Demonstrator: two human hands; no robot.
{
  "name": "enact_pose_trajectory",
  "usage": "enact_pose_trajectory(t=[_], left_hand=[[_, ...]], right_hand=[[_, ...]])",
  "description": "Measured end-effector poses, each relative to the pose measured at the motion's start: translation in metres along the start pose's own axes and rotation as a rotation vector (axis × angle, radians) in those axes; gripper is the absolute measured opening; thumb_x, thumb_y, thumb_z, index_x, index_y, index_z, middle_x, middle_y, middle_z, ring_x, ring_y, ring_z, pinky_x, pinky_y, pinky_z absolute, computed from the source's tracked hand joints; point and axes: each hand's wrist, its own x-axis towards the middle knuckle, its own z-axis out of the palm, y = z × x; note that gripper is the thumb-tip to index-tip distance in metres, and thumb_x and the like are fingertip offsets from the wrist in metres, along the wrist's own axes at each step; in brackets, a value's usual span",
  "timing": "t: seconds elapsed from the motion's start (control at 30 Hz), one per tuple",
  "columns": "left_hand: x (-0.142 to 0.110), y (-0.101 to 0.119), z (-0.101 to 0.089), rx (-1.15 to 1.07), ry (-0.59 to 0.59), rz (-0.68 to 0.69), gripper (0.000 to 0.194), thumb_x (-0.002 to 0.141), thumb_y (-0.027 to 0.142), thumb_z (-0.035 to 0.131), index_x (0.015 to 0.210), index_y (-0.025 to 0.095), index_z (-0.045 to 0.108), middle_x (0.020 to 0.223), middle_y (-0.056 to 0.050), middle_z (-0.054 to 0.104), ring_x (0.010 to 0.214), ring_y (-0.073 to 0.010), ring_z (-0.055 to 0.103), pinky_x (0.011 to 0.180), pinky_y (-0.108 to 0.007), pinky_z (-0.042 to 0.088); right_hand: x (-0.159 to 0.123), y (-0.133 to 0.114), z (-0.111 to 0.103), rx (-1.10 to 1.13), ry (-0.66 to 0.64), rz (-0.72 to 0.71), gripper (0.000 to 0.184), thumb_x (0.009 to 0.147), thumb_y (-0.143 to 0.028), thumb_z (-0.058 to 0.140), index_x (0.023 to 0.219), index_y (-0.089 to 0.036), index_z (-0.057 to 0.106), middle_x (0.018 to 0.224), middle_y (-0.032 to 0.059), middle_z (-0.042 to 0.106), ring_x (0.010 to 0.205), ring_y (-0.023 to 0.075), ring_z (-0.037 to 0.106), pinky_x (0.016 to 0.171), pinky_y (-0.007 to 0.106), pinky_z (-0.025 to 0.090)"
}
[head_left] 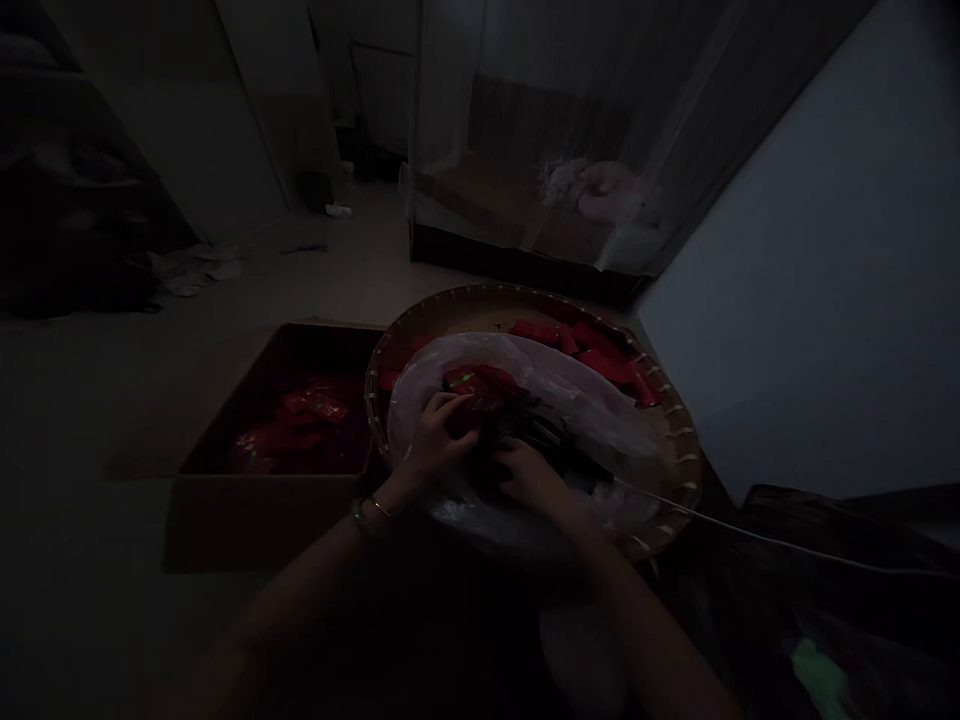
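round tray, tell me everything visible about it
The round tray looks like woven bamboo, its raised rim bound at intervals with pale ties. It sits before the person, right of the cardboard box. Red packets and translucent plastic lie in it; a white cord crosses its right rim. The left hand and right hand are over it.
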Motion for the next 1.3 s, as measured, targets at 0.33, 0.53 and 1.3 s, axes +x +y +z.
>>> enact_pose_trajectory(t=[0.33, 0.53, 1.3], left_hand=[[-0.002, -0.001, 0.002, -0.049, -0.2, 0.033, 0.049, 0.071, 0.022, 0.068, 0.119, 0.02, 0.056, 0.107, -0.007, 0.056, 0.098, -0.0196, 0.058, 0.084, -0.033, 0.05], [-0.002, 0.006, 0.003, -0.042, -0.349, 0.057, 0.051, 0.071, 0.023, 0.068, 0.12, 0.02, 0.055, 0.108, -0.006, 0.057, 0.096, -0.0187, 0.059, 0.084, -0.032, 0.05], [-0.005, 0.01, 0.007, -0.005, -0.438, 0.102, 0.043, 0.07, 0.022, 0.068, 0.111, 0.018, 0.057, 0.102, -0.007, 0.059, 0.09, -0.0186, 0.059, 0.079, -0.031, 0.049]], right_hand=[[-0.019, 0.011, -0.028, 0.574, 0.363, 0.282, 0.031, 0.066, -0.027, 0.067, 0.096, -0.019, 0.069, 0.096, 0.0046, 0.071, 0.093, 0.0216, 0.064, 0.087, 0.036, 0.048], [-0.029, 0.018, -0.051, 0.818, 0.38, 0.366, 0.044, 0.062, -0.037, 0.074, 0.101, -0.019, 0.065, 0.094, 0.0041, 0.069, 0.083, 0.0183, 0.064, 0.072, 0.03, 0.053], [0.001, -0.032, -0.104, 0.185, -0.019, 0.123, 0.029, 0.069, -0.014, 0.061, 0.097, -0.02, 0.066, 0.094, 0.0022, 0.069, 0.086, 0.0176, 0.064, 0.075, 0.028, 0.05]])
